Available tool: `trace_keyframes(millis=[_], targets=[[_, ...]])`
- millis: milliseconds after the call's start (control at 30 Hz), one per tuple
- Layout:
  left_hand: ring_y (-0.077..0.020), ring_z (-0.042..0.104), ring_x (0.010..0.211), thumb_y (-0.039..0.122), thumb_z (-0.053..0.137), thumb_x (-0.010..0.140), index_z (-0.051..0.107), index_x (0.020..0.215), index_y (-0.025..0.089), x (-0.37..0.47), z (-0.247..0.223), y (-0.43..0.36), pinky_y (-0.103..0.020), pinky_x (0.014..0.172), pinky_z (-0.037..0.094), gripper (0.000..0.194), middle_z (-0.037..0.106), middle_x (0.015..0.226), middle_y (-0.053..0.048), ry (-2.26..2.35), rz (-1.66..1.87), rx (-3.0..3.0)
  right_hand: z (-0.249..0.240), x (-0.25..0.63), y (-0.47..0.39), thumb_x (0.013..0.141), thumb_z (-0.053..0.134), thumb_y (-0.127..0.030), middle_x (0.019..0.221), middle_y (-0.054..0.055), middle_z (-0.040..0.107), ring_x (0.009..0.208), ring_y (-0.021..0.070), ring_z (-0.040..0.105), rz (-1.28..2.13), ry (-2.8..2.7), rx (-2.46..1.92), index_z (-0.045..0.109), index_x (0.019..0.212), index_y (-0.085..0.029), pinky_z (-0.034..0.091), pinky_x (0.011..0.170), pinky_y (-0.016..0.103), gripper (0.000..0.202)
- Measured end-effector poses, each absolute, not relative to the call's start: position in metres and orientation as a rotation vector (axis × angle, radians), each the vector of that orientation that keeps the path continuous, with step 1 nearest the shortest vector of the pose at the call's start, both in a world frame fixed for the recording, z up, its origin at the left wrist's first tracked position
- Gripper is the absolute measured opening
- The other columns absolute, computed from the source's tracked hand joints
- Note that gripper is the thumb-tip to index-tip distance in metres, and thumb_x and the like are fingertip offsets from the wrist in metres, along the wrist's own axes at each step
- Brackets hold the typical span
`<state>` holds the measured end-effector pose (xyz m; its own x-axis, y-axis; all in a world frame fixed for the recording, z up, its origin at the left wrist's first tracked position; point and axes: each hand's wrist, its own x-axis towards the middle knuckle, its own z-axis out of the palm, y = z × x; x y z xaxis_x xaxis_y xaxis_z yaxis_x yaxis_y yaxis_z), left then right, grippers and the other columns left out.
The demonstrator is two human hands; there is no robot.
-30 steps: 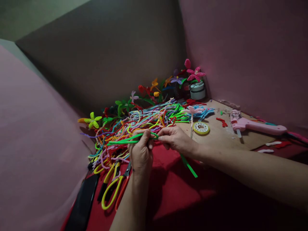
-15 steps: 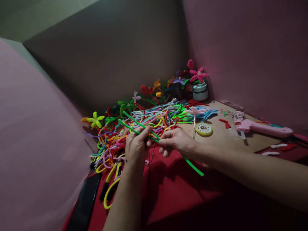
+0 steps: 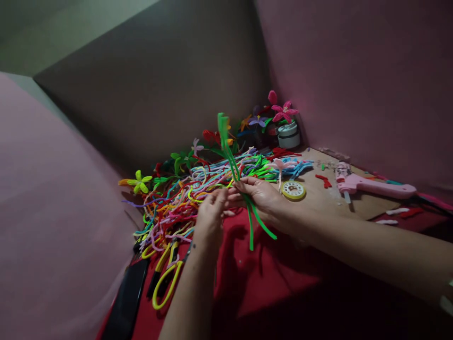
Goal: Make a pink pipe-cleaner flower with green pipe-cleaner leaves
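1. Pink walls (image 3: 354,71) enclose a red-covered surface (image 3: 269,297).
2. Green stems (image 3: 222,127), two lower ends showing, have swung upright, pinched in the right hand (image 3: 261,197); that seemingly frees the left hand (image 3: 211,208), curled close beside, contents unclear.
3. Around: one stem heap (image 3: 180,203), one yellow disc (image 3: 293,190), one glue gun (image 3: 380,186).

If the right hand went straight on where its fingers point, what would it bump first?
Most likely the left hand. The right hand points towards it, so close that I can't tell whether they touch.
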<state>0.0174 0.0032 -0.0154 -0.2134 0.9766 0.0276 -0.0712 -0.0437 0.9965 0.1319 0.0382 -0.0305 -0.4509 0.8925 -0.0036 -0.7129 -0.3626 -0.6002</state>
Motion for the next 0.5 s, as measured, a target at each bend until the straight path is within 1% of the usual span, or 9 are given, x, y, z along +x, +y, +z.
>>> trace_keyframes(millis=[100,167,233,300,400,467,500], targets=[[-0.0143,0.059,0.067,0.037,0.064,0.068,0.058,0.094,0.010,0.042,-0.032,-0.010,-0.024,0.058,0.044,0.037,0.063,0.078,-0.007,1.218,1.204,1.247,-0.033,0.132,0.041,0.076,0.058,-0.009,0.060,0.001,0.064,0.053,0.0134,0.064,1.910,-0.538,-0.411,0.052,0.073,-0.014,0.053,0.055,0.026,0.009],[-0.0145,0.058,0.064,0.034,0.063,0.069,0.060,0.090,0.009,0.052,-0.035,-0.015,-0.026,0.061,0.044,0.033,0.062,0.073,-0.006,1.235,1.126,1.305,-0.036,0.133,0.043,0.075,0.060,-0.010,0.061,0.001,0.064,0.056,0.0139,0.065,1.896,-0.521,-0.406,0.053,0.073,-0.014,0.053,0.057,0.026,0.009],[-0.0153,0.057,0.063,0.033,0.061,0.070,0.060,0.084,0.009,0.054,-0.034,-0.017,-0.026,0.060,0.043,0.028,0.062,0.069,-0.006,1.320,1.040,1.412,-0.039,0.133,0.045,0.074,0.061,-0.010,0.062,0.002,0.064,0.060,0.0145,0.065,1.874,-0.541,-0.397,0.054,0.073,-0.013,0.053,0.058,0.025,0.008],[-0.0165,0.057,0.064,0.030,0.058,0.070,0.060,0.082,0.012,0.054,-0.033,-0.017,-0.026,0.060,0.042,0.022,0.062,0.070,-0.006,1.479,0.979,1.585,-0.042,0.134,0.046,0.072,0.063,-0.011,0.061,0.002,0.064,0.062,0.0151,0.066,1.847,-0.560,-0.397,0.055,0.072,-0.013,0.053,0.058,0.024,0.008],[-0.0164,0.055,0.065,0.023,0.055,0.069,0.059,0.081,0.017,0.057,-0.034,-0.018,-0.025,0.059,0.039,0.014,0.062,0.070,-0.005,1.768,0.928,1.846,-0.043,0.134,0.047,0.070,0.065,-0.012,0.059,0.002,0.064,0.061,0.0148,0.066,1.824,-0.579,-0.406,0.055,0.072,-0.013,0.052,0.057,0.023,0.010],[-0.0149,0.052,0.059,0.019,0.052,0.069,0.056,0.073,0.018,0.059,-0.036,-0.018,-0.025,0.056,0.036,0.006,0.059,0.065,-0.004,1.893,0.860,1.947,-0.042,0.134,0.046,0.071,0.064,-0.011,0.059,0.001,0.064,0.058,0.0139,0.065,1.831,-0.570,-0.401,0.055,0.071,-0.013,0.052,0.057,0.022,0.009],[-0.0138,0.050,0.056,0.018,0.050,0.070,0.054,0.067,0.018,0.060,-0.037,-0.018,-0.024,0.054,0.035,0.005,0.056,0.061,-0.003,1.910,0.836,1.957,-0.042,0.135,0.046,0.072,0.061,-0.009,0.059,0.001,0.063,0.057,0.0135,0.065,1.838,-0.556,-0.398,0.054,0.071,-0.013,0.052,0.056,0.022,0.008]])
